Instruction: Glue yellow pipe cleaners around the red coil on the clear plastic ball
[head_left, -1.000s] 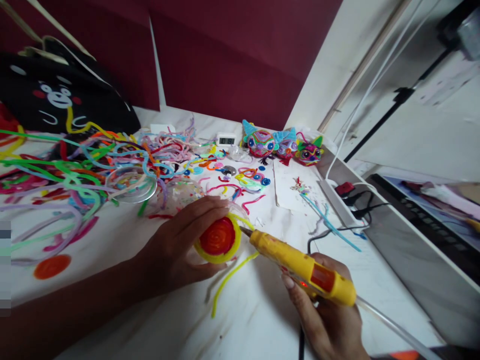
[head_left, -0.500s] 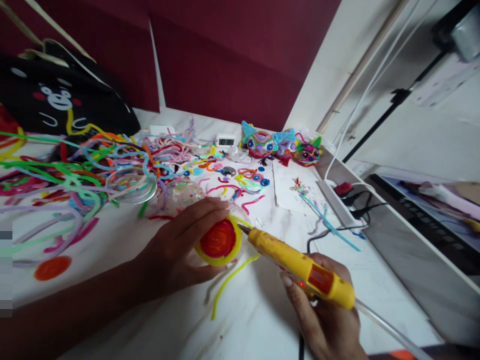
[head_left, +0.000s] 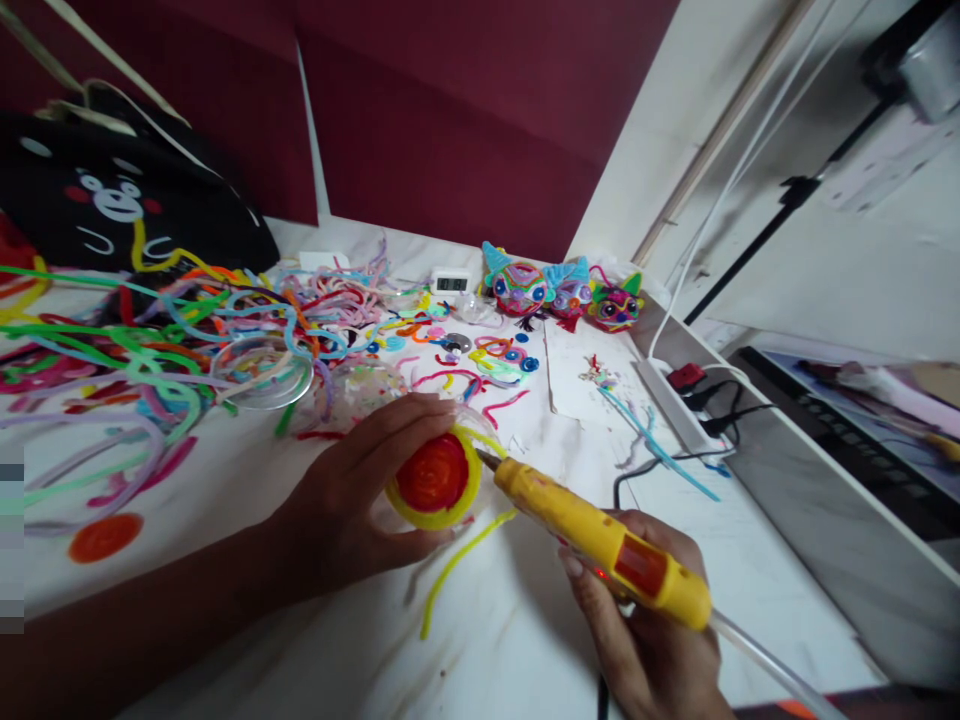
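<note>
My left hand is wrapped round a clear plastic ball whose face bears a red spiral ringed by a yellow pipe cleaner. The loose end of that yellow pipe cleaner trails down onto the white table. My right hand grips a yellow hot glue gun with an orange panel. Its metal tip touches the right edge of the yellow ring. A clear glue stick pokes out of the gun's back end.
A big tangle of coloured pipe cleaners covers the left of the table. Three finished decorated balls stand at the back by a small digital clock. A power strip with cables lies to the right. A black bear-face bag sits back left.
The glue gun and the ball have shifted very slightly left; the tip stays at the yellow ring.
</note>
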